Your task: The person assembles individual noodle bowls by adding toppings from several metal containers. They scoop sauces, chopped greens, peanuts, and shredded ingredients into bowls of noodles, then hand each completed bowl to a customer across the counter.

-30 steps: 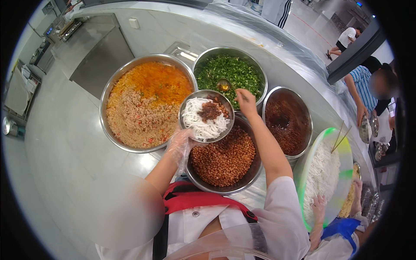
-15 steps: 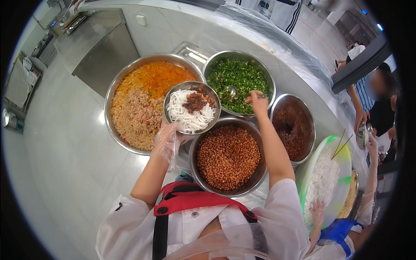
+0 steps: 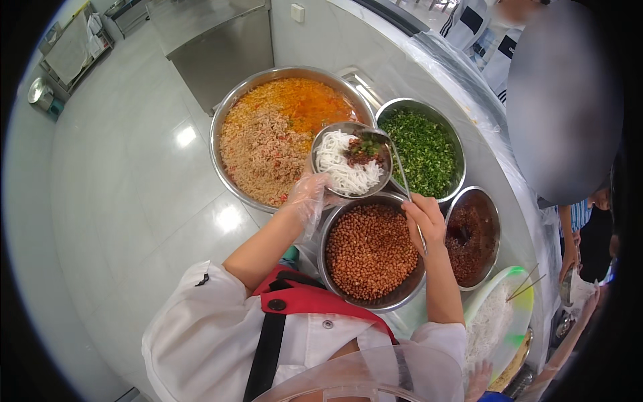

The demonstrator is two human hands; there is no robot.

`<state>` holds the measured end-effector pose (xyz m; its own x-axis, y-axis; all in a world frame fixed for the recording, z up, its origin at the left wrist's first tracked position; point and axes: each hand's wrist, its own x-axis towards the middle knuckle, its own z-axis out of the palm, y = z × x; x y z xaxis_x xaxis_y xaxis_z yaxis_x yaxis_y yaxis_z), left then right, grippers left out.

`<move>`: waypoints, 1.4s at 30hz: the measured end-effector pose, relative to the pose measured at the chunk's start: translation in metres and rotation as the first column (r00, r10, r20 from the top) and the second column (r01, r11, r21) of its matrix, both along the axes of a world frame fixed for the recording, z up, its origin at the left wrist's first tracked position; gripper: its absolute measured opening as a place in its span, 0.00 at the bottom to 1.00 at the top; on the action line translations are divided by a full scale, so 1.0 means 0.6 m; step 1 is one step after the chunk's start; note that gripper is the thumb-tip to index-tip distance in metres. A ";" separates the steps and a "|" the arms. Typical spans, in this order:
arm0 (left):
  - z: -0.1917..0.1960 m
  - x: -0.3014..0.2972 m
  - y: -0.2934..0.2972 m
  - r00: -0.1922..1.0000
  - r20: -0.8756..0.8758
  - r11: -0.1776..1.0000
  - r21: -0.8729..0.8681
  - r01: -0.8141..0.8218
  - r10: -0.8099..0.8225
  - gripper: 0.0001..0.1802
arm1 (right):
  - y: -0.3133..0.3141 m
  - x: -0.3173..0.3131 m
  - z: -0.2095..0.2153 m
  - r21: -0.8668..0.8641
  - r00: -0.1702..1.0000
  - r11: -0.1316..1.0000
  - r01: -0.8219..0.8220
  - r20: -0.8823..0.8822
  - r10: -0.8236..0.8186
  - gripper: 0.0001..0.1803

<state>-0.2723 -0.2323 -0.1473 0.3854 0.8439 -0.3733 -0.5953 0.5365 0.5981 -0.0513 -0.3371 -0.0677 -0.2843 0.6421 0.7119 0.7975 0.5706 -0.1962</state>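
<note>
My left hand, in a clear plastic glove, grips the near-left side of a metal bowl. White noodles fill it, topped with dark brown sauce and some chopped greens. My bare right hand is closed round a long-handled metal spoon. The spoon's head is over the right side of the bowl, above the topping. Under and beside my hands stand a pot of brown cooked beans or nuts and a basin of chopped greens.
A large basin of minced food in orange oil stands left. Right are a pot of dark sauce and a green-white tub of noodles with chopsticks and a co-worker's hand. Behind runs a plastic-covered counter; people stand beyond it.
My right hand has brought the spoon from the greens basin to the noodle bowl. Chopped greens now lie on the sauce. The whole view has shifted, and a large blurred shape appears at upper right.
</note>
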 end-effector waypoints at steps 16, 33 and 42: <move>0.018 -0.252 -0.021 0.921 -0.105 0.927 0.040 -0.372 0.374 0.36 | 0.281 -0.137 -0.166 -0.397 0.784 0.888 -0.231 -0.616 -0.071 0.08; 0.015 -0.299 0.008 0.895 -0.201 0.917 0.048 -0.397 0.398 0.40 | 0.302 -0.116 -0.069 -0.610 0.455 0.721 -0.328 -0.771 -0.445 0.12; 0.040 -0.197 0.048 0.974 -0.143 0.985 0.033 -0.170 0.173 0.42 | 0.162 -0.176 0.066 -0.430 0.799 0.868 -0.249 -0.598 -0.067 0.11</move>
<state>-0.3907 -0.2033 -0.1234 0.1773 0.9009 -0.3962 -0.5840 0.4203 0.6944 -0.1568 -0.2400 -0.0281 0.0029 0.9267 0.3757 0.3874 0.3453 -0.8548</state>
